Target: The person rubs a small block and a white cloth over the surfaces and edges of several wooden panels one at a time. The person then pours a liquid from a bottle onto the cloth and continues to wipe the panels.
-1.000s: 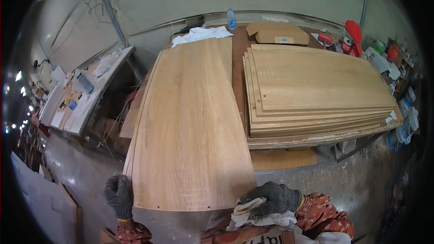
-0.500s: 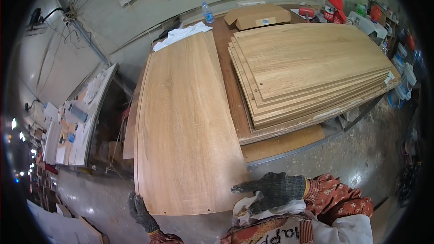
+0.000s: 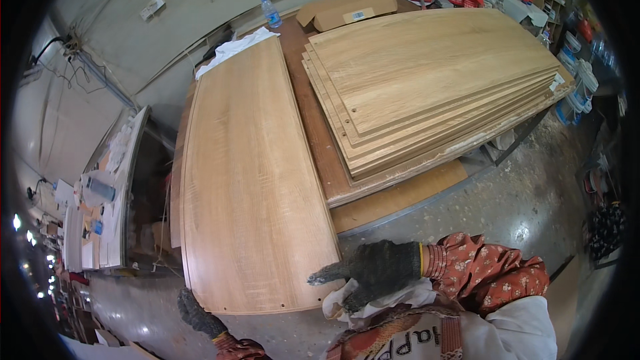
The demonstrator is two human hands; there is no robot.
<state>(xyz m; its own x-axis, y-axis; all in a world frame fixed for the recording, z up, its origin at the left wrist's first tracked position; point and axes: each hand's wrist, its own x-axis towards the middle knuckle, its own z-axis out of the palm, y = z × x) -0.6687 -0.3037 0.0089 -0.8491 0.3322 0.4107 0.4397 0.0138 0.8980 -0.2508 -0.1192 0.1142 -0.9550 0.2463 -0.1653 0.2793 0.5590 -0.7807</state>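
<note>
A long wood-grain panel lies lengthwise in front of me, its near end reaching past the table. My left hand, in a dark knit glove, grips the panel's near left corner with fingers together along the edge. At the near right corner is my gloved right hand, closed around a crumpled white cloth. Its forefinger and thumb side lie over the panel's edge, while the other fingers are partly hidden by the cloth. Small dark holes dot the panel's near end.
Similar panels are stacked on the brown table to the right. Behind stand a water bottle, a cardboard box and a white cloth. A cluttered side table is at left; buckets stand at far right.
The whole scene has shifted left and slightly up in the picture as my view turned. Both hands keep their places at the panel's near corners, and the cloth stays in my right hand.
</note>
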